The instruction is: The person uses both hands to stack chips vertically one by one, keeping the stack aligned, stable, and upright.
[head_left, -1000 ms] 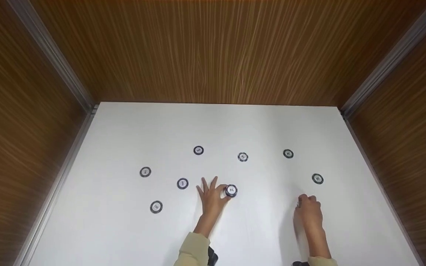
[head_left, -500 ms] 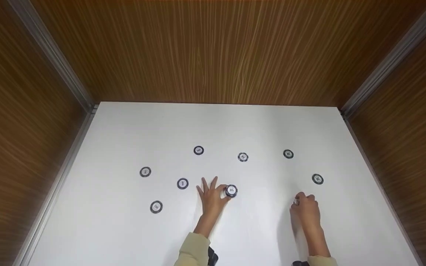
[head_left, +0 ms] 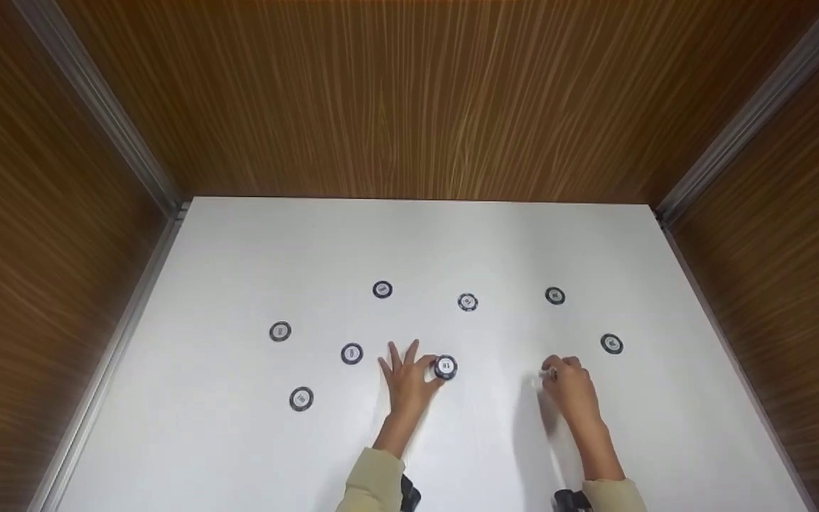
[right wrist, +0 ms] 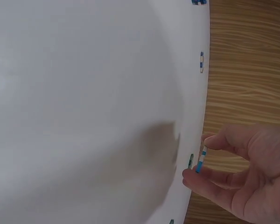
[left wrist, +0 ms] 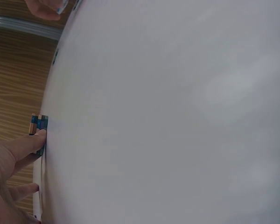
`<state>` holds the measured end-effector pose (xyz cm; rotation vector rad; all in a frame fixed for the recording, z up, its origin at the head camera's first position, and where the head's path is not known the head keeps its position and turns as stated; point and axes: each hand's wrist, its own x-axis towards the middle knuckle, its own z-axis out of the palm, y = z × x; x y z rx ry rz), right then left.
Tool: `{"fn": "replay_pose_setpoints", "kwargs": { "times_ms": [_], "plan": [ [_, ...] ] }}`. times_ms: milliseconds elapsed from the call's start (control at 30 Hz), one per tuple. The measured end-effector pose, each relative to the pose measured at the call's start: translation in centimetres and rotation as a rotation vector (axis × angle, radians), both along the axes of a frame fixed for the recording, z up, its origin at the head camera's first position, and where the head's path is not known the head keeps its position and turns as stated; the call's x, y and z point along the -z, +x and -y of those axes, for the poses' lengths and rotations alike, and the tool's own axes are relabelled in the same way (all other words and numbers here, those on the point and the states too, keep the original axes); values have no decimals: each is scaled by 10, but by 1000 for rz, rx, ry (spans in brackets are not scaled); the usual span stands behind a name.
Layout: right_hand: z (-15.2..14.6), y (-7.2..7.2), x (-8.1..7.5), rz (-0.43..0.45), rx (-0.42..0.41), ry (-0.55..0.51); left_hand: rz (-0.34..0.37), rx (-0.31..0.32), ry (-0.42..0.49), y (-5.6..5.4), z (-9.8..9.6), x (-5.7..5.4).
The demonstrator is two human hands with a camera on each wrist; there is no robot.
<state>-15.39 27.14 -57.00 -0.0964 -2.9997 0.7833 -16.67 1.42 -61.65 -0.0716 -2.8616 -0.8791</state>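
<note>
My left hand (head_left: 407, 387) pinches a short stack of poker chips (head_left: 446, 367) between thumb and index finger, its other fingers spread on the white table. In the left wrist view the stacked chips (left wrist: 39, 122) show striped edges, one on top of another. To the right, my right hand (head_left: 573, 395) holds a single poker chip (right wrist: 201, 158) by its edge between thumb and fingertips. That chip is raised off the table, with the hand's shadow cast to its left. In the head view it is mostly hidden by the fingers.
Loose chips lie flat around the hands: several to the left, such as one chip (head_left: 352, 353) close to the left fingers, and three farther right, including a chip (head_left: 612, 344) beyond the right hand. Wood-grain panels (head_left: 409, 99) bound the white table (head_left: 239, 249) at back and sides.
The right hand has moved left and slightly forward, carrying its chip toward the stack. The left hand and the stack have stayed in place.
</note>
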Motion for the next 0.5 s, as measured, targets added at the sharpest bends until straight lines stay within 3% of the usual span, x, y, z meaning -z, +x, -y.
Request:
{"fn": "replay_pose_setpoints", "kwargs": {
  "times_ms": [200, 500],
  "plan": [
    [11, -6, 1, -33, -56, 14, -3, 4, 6, -1, 0, 1],
    [27, -13, -2, -17, -122, 58, 8, 17, 33, 1, 1, -2]
  ]
}}
